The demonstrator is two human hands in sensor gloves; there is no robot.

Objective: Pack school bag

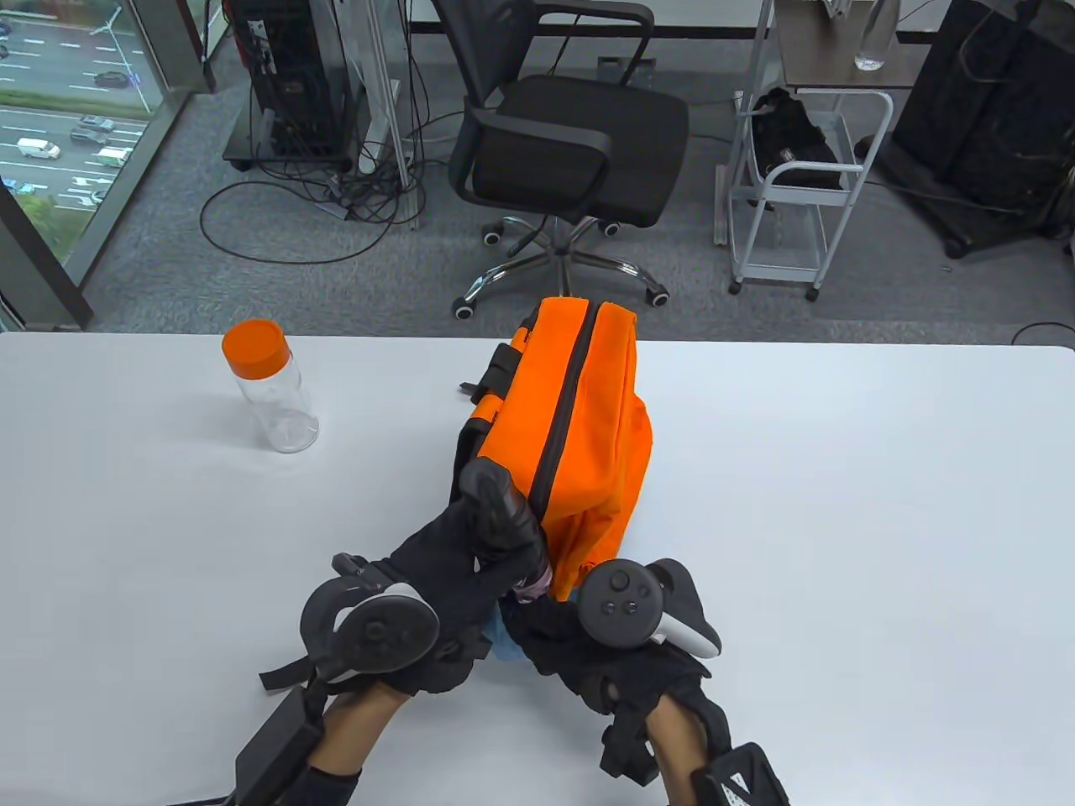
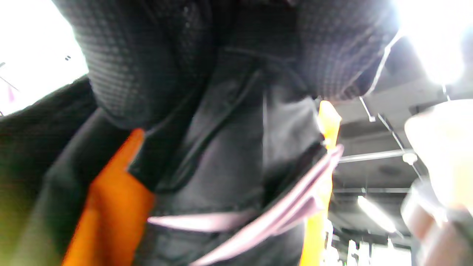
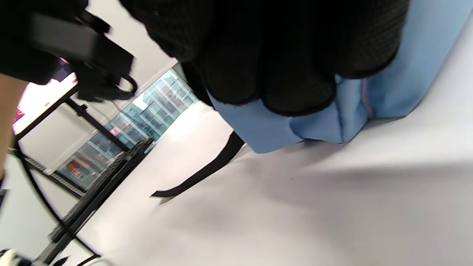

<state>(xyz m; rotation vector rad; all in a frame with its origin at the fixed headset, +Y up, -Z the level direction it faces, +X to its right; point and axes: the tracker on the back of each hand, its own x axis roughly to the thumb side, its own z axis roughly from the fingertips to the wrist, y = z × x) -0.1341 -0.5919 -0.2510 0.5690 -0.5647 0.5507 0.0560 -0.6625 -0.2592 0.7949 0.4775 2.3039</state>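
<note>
Table view: left hand (image 1: 470, 571) grips the orange bag (image 1: 579, 420) at its near end. Right hand (image 1: 579, 646) fingers (image 3: 281, 74) are curled on blue fabric (image 3: 388, 88) against the counter (image 1: 840, 504).

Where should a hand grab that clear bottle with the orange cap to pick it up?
Take the bottle around its clear body, below the orange cap, coming in from the near side. It stands upright and alone on the table, left of the orange bag.

White table (image 1: 840, 504) carries an orange school bag (image 1: 588, 420), a clear orange-lidded bottle (image 1: 270, 386) well apart on its left
</note>
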